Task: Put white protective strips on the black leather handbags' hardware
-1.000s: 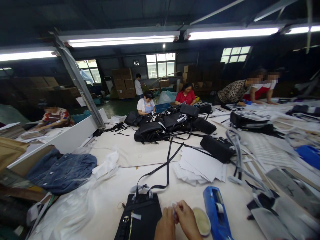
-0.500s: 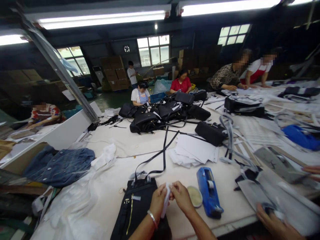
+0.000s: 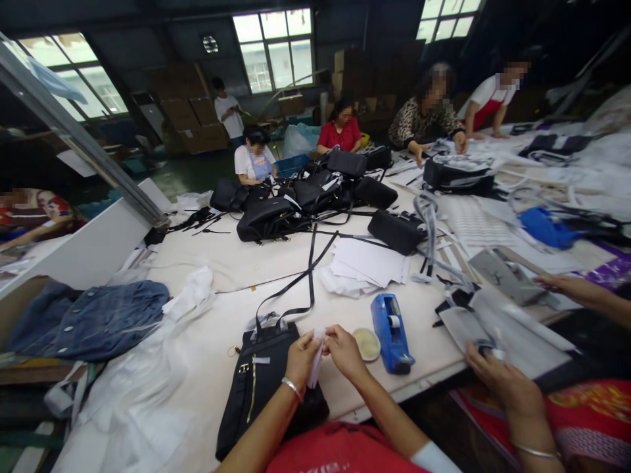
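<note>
My left hand and my right hand meet over the table, both closed on a narrow folded strip of white paper. The left hand grips it along the side; the right fingers pinch it near the top. Beneath the left hand lies a black bag with a gold zipper and a small buckle, its long straps stretched out away from me. To the right of my right hand are a small round dish with pale contents and a blue tape dispenser.
White sheets lie beyond the dispenser, with black bags heaped behind. A denim garment and crumpled white wrapping are on the left. Close on my right, a co-worker's hands handle grey-white material. Other people work across the table.
The view has tilted down and shifted right, bringing more of the neighbouring co-worker's arms and red clothing into sight. Both my hands keep hold of the folded paper above the bag.
</note>
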`<action>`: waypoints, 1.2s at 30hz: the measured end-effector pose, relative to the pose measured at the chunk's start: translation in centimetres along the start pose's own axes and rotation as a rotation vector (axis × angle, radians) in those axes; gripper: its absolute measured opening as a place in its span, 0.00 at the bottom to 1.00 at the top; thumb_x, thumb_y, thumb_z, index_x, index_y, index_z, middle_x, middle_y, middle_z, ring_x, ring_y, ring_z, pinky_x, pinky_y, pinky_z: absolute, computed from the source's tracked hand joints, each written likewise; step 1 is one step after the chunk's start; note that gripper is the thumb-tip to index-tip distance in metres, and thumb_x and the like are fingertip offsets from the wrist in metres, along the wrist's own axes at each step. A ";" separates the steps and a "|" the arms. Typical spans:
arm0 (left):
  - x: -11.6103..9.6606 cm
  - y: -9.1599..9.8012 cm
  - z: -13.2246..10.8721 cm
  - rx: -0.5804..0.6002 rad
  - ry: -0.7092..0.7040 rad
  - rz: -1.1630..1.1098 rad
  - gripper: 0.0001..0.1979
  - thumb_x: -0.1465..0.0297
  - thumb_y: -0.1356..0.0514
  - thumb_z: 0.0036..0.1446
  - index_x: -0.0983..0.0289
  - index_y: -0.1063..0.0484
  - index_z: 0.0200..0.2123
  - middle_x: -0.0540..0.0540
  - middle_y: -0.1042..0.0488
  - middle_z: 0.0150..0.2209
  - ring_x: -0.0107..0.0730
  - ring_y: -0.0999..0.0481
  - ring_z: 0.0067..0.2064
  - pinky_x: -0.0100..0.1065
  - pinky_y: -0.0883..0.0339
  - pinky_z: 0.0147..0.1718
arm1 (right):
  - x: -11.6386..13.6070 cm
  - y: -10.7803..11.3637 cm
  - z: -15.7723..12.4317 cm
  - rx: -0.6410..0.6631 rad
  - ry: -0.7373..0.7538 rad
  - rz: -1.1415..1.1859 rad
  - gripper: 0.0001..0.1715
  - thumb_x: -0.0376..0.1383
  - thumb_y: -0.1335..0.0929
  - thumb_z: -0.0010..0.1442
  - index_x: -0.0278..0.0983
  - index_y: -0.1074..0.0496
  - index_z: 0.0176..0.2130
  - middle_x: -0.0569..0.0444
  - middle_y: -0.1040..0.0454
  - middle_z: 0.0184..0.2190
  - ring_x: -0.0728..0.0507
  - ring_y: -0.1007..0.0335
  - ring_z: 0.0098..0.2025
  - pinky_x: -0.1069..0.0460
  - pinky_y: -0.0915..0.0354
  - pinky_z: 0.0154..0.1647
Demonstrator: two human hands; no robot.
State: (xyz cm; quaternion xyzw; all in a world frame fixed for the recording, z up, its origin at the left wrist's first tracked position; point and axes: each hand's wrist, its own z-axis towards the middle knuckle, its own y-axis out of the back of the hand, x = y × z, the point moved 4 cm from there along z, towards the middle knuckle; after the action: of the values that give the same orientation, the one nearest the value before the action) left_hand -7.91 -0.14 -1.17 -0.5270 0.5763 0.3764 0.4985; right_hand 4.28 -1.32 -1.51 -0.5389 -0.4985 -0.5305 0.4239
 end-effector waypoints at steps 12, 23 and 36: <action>1.2 0.0 -0.3 0.066 0.132 -0.006 0.19 0.56 0.36 0.46 0.69 0.27 0.29 0.54 0.24 0.24 0.26 0.29 0.24 0.27 0.38 0.25 | -0.7 -0.4 -0.3 -0.032 0.031 -0.039 0.07 0.38 0.38 0.58 0.37 0.35 0.32 0.60 0.31 0.22 0.50 0.32 0.22 0.56 0.35 0.24; 1.4 0.5 -0.5 0.052 0.201 -0.007 0.19 0.56 0.36 0.46 0.68 0.28 0.30 0.54 0.24 0.28 0.25 0.28 0.26 0.26 0.37 0.25 | -5.3 18.1 -3.3 -0.529 -0.185 -0.764 0.16 0.44 0.39 0.59 0.35 0.30 0.34 0.43 0.28 0.36 0.40 0.33 0.41 0.50 0.42 0.38; 2.3 0.7 -0.1 0.099 0.232 -0.002 0.17 0.58 0.38 0.49 0.68 0.30 0.32 0.56 0.24 0.31 0.23 0.28 0.27 0.25 0.36 0.26 | -8.2 18.9 -5.0 -0.451 -0.273 -0.403 0.21 0.52 0.37 0.52 0.38 0.32 0.24 0.54 0.28 0.23 0.46 0.34 0.28 0.54 0.42 0.28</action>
State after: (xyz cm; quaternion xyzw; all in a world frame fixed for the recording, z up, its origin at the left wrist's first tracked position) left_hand -8.52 -0.65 -3.42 -0.5425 0.6472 0.2837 0.4542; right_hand 22.72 -9.64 -7.88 -0.5759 -0.5172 -0.6236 0.1096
